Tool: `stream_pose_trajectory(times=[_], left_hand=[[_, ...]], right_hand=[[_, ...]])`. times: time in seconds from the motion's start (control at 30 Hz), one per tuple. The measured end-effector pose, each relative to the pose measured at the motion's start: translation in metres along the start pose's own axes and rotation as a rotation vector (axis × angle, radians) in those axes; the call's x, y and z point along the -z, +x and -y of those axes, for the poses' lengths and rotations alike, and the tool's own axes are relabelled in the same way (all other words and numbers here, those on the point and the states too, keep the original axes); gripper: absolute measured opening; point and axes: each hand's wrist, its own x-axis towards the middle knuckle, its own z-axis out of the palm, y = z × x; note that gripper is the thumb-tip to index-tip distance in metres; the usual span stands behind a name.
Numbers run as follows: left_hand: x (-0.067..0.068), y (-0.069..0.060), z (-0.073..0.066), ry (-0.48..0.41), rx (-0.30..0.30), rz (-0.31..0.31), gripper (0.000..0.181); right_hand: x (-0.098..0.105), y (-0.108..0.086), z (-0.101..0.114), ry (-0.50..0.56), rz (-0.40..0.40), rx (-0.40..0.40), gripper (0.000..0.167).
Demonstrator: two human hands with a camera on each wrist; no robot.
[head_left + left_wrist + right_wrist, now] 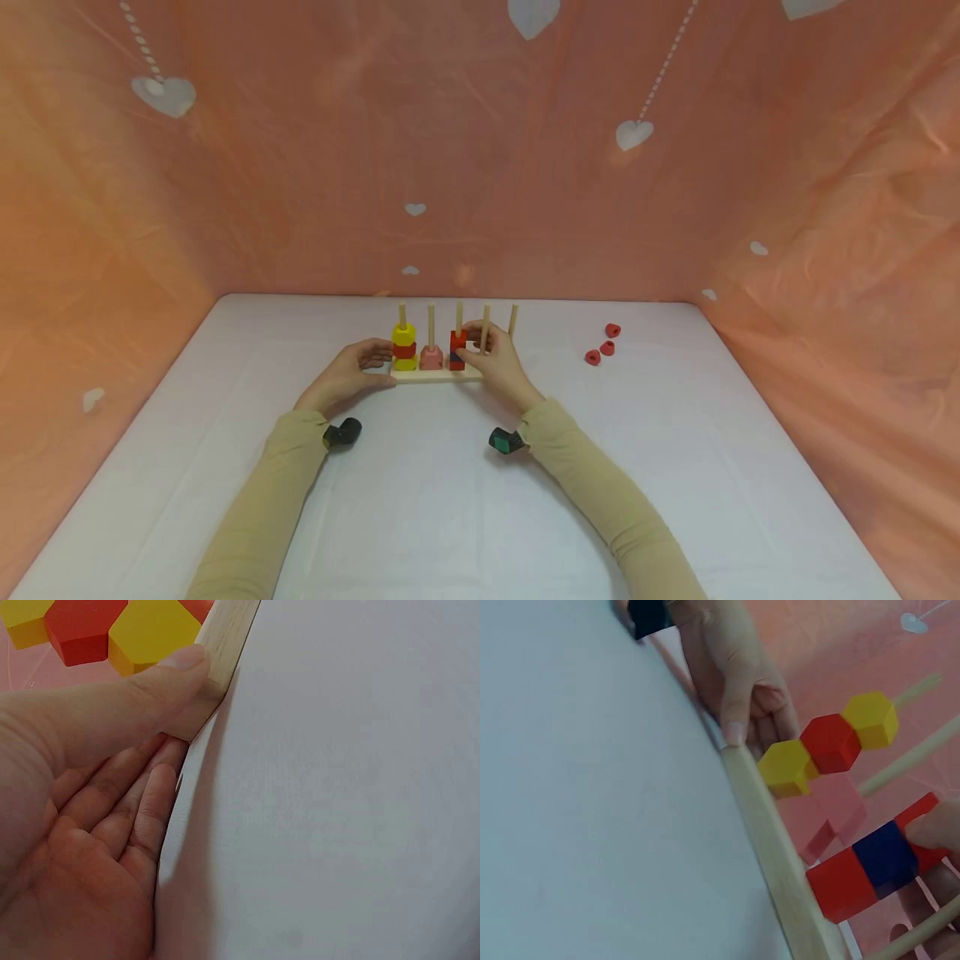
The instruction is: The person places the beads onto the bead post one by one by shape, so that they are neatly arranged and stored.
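A wooden peg stacker (431,377) with several upright pegs stands near the table's far side. My left hand (347,372) holds the left end of its base, thumb in front and fingers behind. The leftmost peg carries a yellow, a red (830,743) and a yellow block. On the second peg sits a pink piece (431,359). The third peg bears a red, a dark blue (886,859) and a red block stacked up. My right hand (504,367) pinches the top red block (922,817) of that stack; its fingers are partly hidden behind the pegs.
Three loose red pieces (607,348) lie on the white tabletop (420,500) to the right of the stacker. An orange-pink curtain (480,167) with white hearts hangs behind and along the sides. The two right-hand pegs (513,321) stand close to my right hand.
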Motion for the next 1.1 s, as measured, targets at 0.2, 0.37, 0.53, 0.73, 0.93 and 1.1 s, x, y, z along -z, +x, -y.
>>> stream_pose_trajectory(times=[0.2, 0.37, 0.53, 0.73, 0.93, 1.1], left_hand=[[-0.002, 0.0, -0.003, -0.007, -0.006, -0.002, 0.064], [-0.003, 0.0, -0.003, -0.012, -0.002, -0.002, 0.064], [-0.002, 0.0, 0.0, -0.014, 0.001, -0.003, 0.064], [0.0, 0.0, -0.001, 0.002, -0.003, -0.009, 0.063], [-0.001, 0.0, -0.002, -0.005, 0.007, -0.002, 0.065], [-0.002, -0.002, -0.003, -0.026, 0.022, 0.006, 0.066]], right_hand=[[0.005, -0.002, -0.001, 0.005, 0.037, -0.004, 0.035], [0.016, -0.014, -0.001, -0.015, 0.095, 0.03, 0.042], [0.033, -0.033, 0.006, -0.093, 0.181, 0.054, 0.057], [0.063, -0.051, 0.015, -0.207, 0.2, 0.064, 0.049], [0.106, -0.059, 0.016, -0.259, 0.111, 0.048, 0.041], [0.142, -0.063, 0.013, -0.291, 0.023, -0.017, 0.041]])
